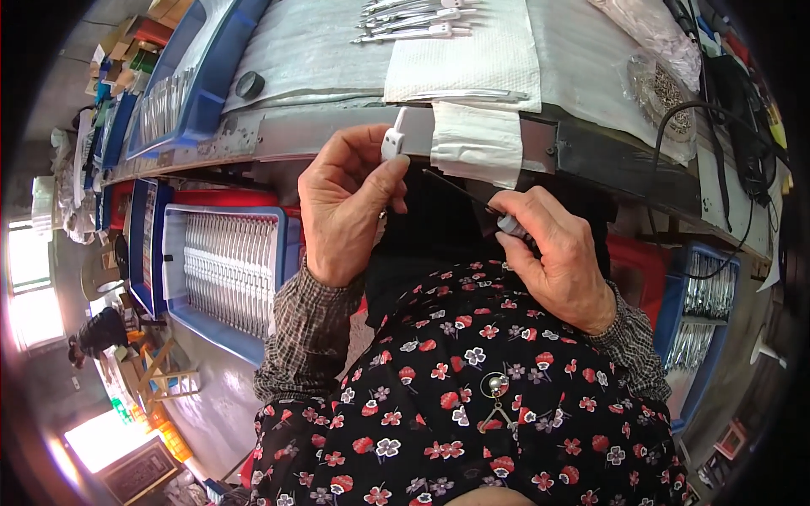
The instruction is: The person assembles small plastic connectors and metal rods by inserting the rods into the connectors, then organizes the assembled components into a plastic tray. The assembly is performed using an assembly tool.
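Observation:
My left hand (350, 194) is closed, pinching a small white part (393, 145) with small dark holes and a narrow upright tip between thumb and fingers. In my right hand (557, 253) is a screwdriver with a thin dark shaft (456, 187) and a greyish handle (512, 226). Its shaft points left toward the white part, and a gap shows between them. Both hands are in front of the bench edge, above my lap. A folded white cloth (477, 145) hangs over that edge just behind them.
Several slim silver pieces with white ends (422, 21) lie on a white paper towel (464, 72). A clear bag of small metal parts (666, 97) and a black cable (717, 105) are at right. Blue bins (283, 236) of silver pieces stand at left. A round black cap (250, 84) sits on the bench.

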Demonstrator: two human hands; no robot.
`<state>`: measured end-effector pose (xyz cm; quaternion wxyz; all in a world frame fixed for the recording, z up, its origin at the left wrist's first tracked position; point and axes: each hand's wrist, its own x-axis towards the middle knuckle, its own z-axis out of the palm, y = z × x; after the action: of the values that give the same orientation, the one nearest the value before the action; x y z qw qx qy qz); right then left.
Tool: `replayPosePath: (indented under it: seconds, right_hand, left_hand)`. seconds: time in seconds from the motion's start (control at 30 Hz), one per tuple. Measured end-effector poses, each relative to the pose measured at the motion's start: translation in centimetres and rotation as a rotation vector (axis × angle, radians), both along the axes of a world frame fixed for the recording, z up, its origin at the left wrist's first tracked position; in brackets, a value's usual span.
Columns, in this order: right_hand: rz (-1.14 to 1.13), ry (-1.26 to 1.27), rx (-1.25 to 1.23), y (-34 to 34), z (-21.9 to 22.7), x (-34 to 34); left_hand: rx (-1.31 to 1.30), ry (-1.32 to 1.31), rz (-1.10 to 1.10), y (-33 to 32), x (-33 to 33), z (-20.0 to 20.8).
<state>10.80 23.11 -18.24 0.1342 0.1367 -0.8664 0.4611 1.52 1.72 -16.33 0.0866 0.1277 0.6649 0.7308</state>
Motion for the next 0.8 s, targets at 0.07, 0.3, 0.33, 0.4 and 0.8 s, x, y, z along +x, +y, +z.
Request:
replayPosePath:
  seconds: [0.07, 0.3, 0.33, 0.4, 0.8]
  right_hand:
    - [0.002, 0.029, 0.045, -0.2, 0.3, 0.0]
    - [0.009, 0.067, 0.184, -0.8, 1.1, 0.0]
    - [0.013, 0.063, 0.184, -0.9, 1.1, 0.0]
    - [-0.004, 0.074, 0.206, -1.1, 1.1, 0.0]
    - [0.012, 0.062, 0.214, -1.5, 1.1, 0.3]
  left_hand:
    - [0.039, -0.058, 0.003, -0.3, 0.6, 0.0]
    - [0.027, -0.196, 0.018, -1.0, 2.2, -0.8]
    - [0.037, -0.206, 0.023, -1.1, 2.4, -0.9]
    - [0.035, -0.210, 0.022, -1.3, 2.5, -1.1]
    - [0.063, -0.196, 0.031, -1.3, 3.2, -1.9]
